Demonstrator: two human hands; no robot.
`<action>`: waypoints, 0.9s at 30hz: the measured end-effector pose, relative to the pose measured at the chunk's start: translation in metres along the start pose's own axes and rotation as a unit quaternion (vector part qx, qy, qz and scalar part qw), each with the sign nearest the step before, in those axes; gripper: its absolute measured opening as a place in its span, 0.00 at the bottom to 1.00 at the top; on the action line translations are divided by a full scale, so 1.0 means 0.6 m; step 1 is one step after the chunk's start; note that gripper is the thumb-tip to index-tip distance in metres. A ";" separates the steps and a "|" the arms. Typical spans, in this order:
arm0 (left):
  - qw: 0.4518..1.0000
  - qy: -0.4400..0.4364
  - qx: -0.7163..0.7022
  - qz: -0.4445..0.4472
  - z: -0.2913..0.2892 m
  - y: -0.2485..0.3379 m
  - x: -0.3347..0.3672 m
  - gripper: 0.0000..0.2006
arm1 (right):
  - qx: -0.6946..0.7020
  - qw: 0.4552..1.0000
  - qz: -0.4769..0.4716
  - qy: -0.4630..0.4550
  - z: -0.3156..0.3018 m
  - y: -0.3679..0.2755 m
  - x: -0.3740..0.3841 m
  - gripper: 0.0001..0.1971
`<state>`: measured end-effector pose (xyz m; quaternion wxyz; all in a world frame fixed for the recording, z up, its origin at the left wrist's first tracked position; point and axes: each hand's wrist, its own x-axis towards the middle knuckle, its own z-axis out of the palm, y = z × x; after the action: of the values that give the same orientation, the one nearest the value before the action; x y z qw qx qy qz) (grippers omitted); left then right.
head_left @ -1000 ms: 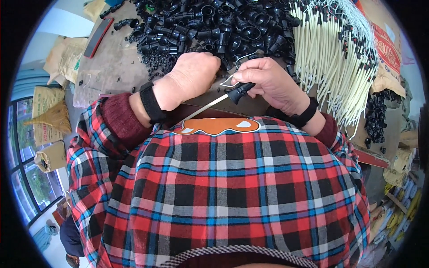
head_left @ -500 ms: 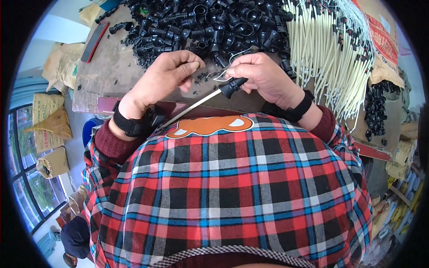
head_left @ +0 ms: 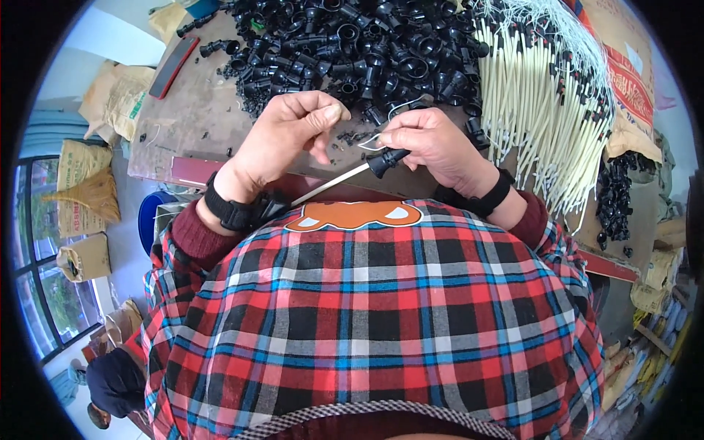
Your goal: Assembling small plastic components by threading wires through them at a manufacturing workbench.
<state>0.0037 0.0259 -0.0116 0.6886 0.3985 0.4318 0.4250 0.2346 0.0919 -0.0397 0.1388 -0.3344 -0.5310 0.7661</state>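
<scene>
My right hand [head_left: 438,143] is closed, with a thin white cord [head_left: 369,144] pinched between thumb and forefinger. Under its fingers sits a black plastic socket-shaped fitting [head_left: 381,163], joined to a slim cream rod [head_left: 330,183] that slants down toward my left wrist. The cord loops above the fingertips toward the black parts. Raised left of it is my left hand [head_left: 293,136], thumb and forefinger pressed together; anything between them is too small to make out. The two hands are apart, over the near edge of the table.
A big heap of black plastic fittings [head_left: 348,59] covers the far middle of the table [head_left: 187,125]. Bundled cream rods with white cords [head_left: 539,103] lie at the right, near more small black parts [head_left: 616,194]. A red-edged phone [head_left: 174,67] rests at the left. Another person [head_left: 117,385] is at lower left.
The view has shifted slightly, so the table and hands appear a little lower and further right. My left fingertips remain pinched, and my right hand keeps the cord and fitting.
</scene>
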 end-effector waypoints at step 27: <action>0.880 0.013 0.425 0.212 0.063 0.012 0.005 0.04 | 0.022 0.976 -0.187 0.107 0.012 0.004 0.002 0.03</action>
<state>0.0378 0.0240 0.0057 0.3408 0.7294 0.4850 0.3415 0.2291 0.0863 -0.0411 0.3430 -0.3059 -0.5495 0.6977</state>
